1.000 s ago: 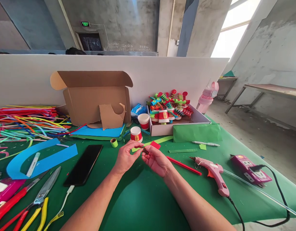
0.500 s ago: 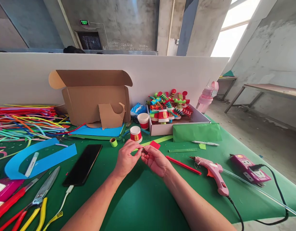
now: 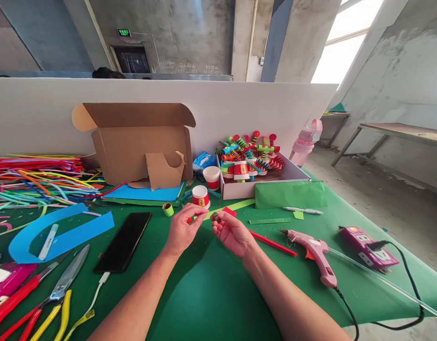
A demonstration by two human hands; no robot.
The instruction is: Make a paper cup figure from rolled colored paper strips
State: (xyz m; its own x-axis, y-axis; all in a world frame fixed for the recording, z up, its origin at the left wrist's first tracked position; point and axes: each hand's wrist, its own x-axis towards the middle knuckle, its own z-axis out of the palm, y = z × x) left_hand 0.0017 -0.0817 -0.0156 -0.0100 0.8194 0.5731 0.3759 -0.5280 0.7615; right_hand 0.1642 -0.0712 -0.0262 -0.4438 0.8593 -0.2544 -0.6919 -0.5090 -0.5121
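Note:
My left hand (image 3: 183, 228) is closed in a pinch, thumb against forefinger; what it pinches, if anything, is too small to make out. Just right of it, my right hand (image 3: 234, 233) holds a small dark piece (image 3: 215, 217), perhaps coiled, between thumb and fingertips. A small gap separates the two sets of fingertips. Behind my left fingers stands an upside-down red and white paper cup (image 3: 200, 197), with blue coiled strips at its sides. A light green paper strip (image 3: 243, 205) and a red paper piece (image 3: 230, 211) lie behind my right hand, partly covered.
A white box (image 3: 264, 185) holds several colourful cup figures. To the right lie a pink glue gun (image 3: 312, 248), its cord and a red stick (image 3: 275, 244). At left are a phone (image 3: 124, 241), scissors (image 3: 69, 277), a blue strip (image 3: 79, 237) and pipe cleaners (image 3: 44, 180). A cardboard box (image 3: 140, 142) stands behind.
My fingertips have come apart: the left hand has moved slightly left and the right slightly right. The small dark piece stays in my right fingers.

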